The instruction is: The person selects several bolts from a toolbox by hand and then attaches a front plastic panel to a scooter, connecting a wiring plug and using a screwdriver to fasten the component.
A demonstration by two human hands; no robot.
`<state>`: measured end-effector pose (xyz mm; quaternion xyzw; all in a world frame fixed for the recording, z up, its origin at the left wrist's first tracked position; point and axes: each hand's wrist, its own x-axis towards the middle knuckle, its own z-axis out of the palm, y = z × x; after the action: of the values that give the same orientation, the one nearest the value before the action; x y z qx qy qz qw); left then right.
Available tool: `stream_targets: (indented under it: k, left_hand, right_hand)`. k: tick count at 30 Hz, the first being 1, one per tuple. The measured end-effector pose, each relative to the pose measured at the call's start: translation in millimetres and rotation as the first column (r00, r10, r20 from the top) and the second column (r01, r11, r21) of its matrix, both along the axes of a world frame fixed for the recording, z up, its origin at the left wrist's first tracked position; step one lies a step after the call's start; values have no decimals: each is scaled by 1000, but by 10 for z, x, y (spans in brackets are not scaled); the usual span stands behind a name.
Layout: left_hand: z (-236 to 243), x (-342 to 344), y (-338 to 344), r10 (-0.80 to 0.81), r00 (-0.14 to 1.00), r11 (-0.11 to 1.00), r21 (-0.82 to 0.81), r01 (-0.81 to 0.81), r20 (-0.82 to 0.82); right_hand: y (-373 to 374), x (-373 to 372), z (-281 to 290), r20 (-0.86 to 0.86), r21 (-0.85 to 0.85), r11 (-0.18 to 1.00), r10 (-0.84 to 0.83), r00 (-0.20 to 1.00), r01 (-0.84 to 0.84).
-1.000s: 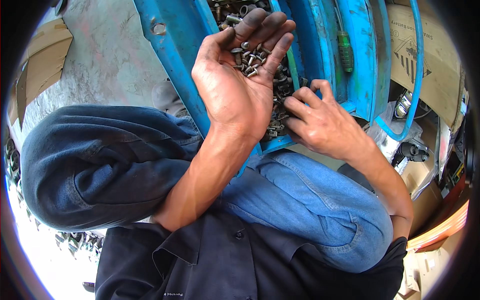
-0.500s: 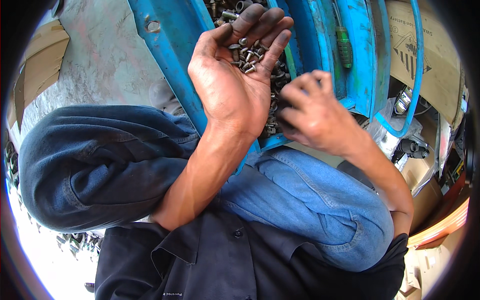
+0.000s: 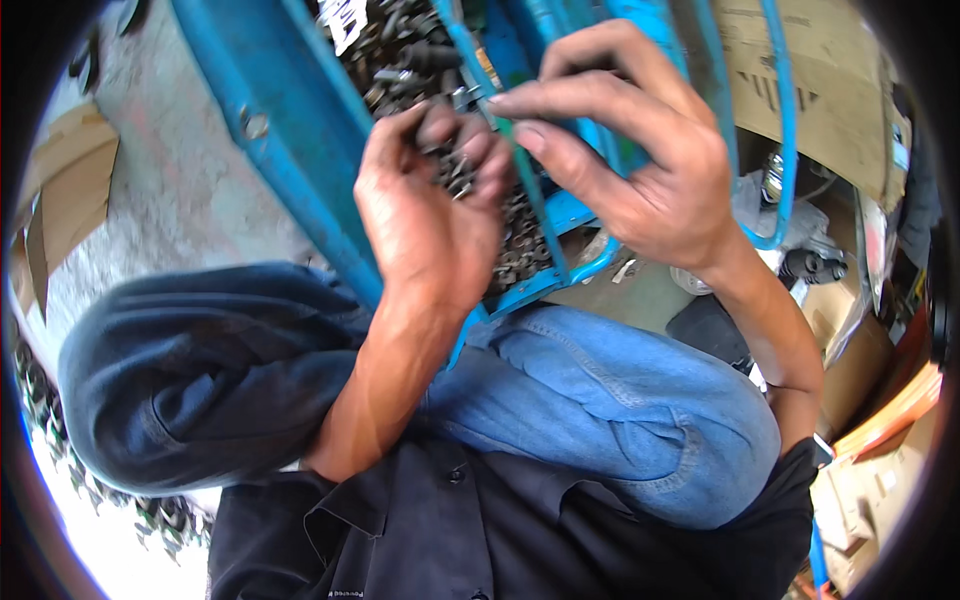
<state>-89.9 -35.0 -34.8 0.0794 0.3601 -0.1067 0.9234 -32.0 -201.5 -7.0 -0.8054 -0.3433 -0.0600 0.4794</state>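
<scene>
My left hand (image 3: 425, 215) is cupped palm-up over the bin, fingers curled in around a small heap of metal screws (image 3: 456, 178). Just to its right, my right hand (image 3: 640, 140) is held level above the bin's divider. Thumb and index finger come close together in a pinch; anything between their tips is too small to make out. Below both hands sits a blue metal bin (image 3: 270, 150), its compartment full of mixed bolts and fittings (image 3: 405, 50). More small fasteners (image 3: 520, 255) lie at the near end, partly hidden by my left hand.
My crossed legs in blue jeans (image 3: 610, 410) are close to the bin's near end. A curved blue rod (image 3: 785, 130) stands at the right, in front of a large cardboard box (image 3: 830, 95). Black-and-clear parts (image 3: 812, 266) lie beside it. Another cardboard piece (image 3: 75, 185) is at far left.
My left hand's fingers have curled in over the screws. My right hand has come up from the bin's near end, and its thumb and index finger now point toward the left hand. The view has shifted.
</scene>
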Motion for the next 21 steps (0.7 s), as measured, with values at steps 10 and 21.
stream_targets:
  k: [10, 21]
  left_hand:
    - [740, 262, -242, -55, 997, 781, 619, 81, -61]
    - [3905, 226, -711, -981, 67, -192, 968, -163, -183]
  right_hand:
    - [140, 282, 740, -797, 127, 922, -124, 591, 365]
    - [475, -388, 3177, -651, 513, -491, 312, 692, 704]
